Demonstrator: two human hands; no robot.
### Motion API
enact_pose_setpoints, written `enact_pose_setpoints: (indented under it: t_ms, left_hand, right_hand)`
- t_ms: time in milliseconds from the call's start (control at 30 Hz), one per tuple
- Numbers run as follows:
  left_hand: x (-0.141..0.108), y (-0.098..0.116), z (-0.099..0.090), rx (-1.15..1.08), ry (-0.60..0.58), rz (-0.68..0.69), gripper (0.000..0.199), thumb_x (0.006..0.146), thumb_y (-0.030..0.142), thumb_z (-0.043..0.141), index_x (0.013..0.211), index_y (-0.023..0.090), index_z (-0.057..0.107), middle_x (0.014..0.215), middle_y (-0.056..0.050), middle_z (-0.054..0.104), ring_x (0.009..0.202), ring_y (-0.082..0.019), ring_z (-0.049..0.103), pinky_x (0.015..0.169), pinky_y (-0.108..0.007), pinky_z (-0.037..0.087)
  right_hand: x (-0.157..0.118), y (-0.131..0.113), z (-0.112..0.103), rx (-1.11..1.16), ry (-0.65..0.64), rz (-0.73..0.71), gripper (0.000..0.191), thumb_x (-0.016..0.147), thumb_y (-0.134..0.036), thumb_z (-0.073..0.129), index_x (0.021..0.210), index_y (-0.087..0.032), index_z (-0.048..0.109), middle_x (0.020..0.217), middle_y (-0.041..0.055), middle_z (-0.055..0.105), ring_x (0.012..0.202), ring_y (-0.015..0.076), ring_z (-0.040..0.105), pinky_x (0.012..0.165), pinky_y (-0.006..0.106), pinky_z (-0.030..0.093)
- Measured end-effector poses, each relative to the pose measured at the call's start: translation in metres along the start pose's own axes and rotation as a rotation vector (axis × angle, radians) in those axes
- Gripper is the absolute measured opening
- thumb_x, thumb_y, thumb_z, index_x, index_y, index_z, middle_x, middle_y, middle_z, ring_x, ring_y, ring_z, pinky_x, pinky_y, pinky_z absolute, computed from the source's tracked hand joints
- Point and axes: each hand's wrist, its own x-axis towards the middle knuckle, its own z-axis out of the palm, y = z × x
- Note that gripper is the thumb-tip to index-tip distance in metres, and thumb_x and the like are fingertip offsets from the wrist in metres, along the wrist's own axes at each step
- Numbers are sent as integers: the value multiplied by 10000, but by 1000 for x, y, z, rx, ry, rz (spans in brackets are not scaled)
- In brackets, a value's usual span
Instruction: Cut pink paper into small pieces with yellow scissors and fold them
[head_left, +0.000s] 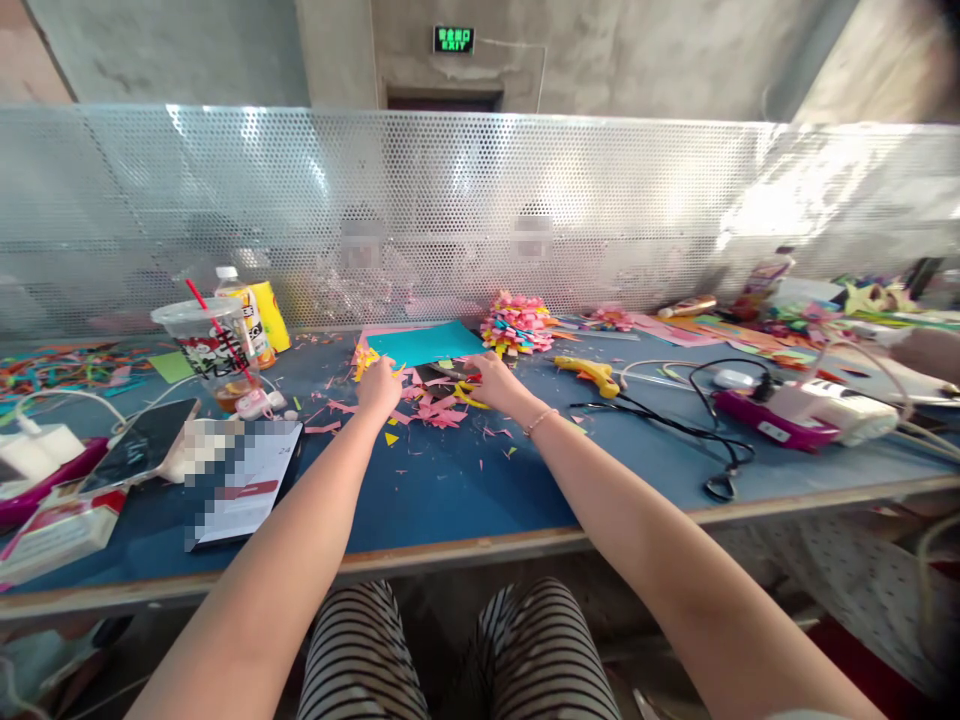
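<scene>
Both my arms stretch forward over the blue table. My left hand (pixel 381 388) is closed beside a small heap of yellow paper bits (pixel 365 360); what its fingers hold is too small to make out. My right hand (pixel 495 380) has its fingers bent and slightly apart, just above a curved yellow piece (pixel 472 398) whose kind I cannot tell. Pink paper scraps (pixel 435 408) lie between the hands. Behind them rests a teal paper sheet (pixel 427 343), partly over a pink one. A multicoloured paper-strip ball (pixel 515 322) stands beyond my right hand.
A yellow glue gun (pixel 589 375) lies to the right, near black cables and a purple power strip (pixel 776 418). On the left are a plastic cup (pixel 214 355) with a red straw, a phone (pixel 142 445) and a tablet-like device (pixel 255 485). A perforated metal screen (pixel 465 190) runs behind.
</scene>
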Motion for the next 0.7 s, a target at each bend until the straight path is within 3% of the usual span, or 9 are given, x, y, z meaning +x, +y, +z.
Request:
enact_pose_setpoints:
  t_ms: [133,200,300,433,567,700]
  left_hand:
    - [8,-16,-6,-41,136,-268,341,759,296,563,1076,169,554,1106,-173,599,1056,-290,558,833,-377,424]
    - [8,-21,-7,-52,161,-330,355,737,329,593,1051,169,559,1067,-174,612,1042,-289,565,817,-366,425]
    - [8,-24,-6,-74,172,-331,354,716,340,611,1025,176,564,1029,-159,626,1020,-274,574,788,-338,429]
    - [11,-25,-8,-150,187,-322,258,761,293,543,993,184,576,971,-115,653,947,-244,597,737,-305,438]
    - [9,-18,-8,-129,214,-181,263,805,190,429,1030,185,564,1058,-94,632,1008,-206,568,793,-284,432]
    - [-7,3,4,23,-7,150,262,793,151,422,994,152,590,1081,-121,609,1057,-210,538,881,-309,408]
  right_hand:
    - [7,11,-6,69,215,58,352,591,-61,560,934,-137,571,976,86,518,880,189,503,814,321,444]
    - [10,21,-9,70,270,86,314,604,-60,536,907,-136,574,950,85,530,896,196,502,822,325,442]
    - [10,36,-12,20,259,128,326,609,-43,511,916,-125,586,961,98,542,890,193,510,821,305,437]
    - [5,45,-15,-115,122,235,373,612,-34,533,967,-118,607,1000,109,562,875,194,530,803,281,427]
    - [2,40,-18,-211,-1,301,378,655,-39,522,1010,-131,612,1035,126,563,912,206,546,810,276,419]
    - [2,31,-14,-245,-49,330,315,734,-162,513,1028,-170,626,1114,148,531,1006,267,527,798,328,431]
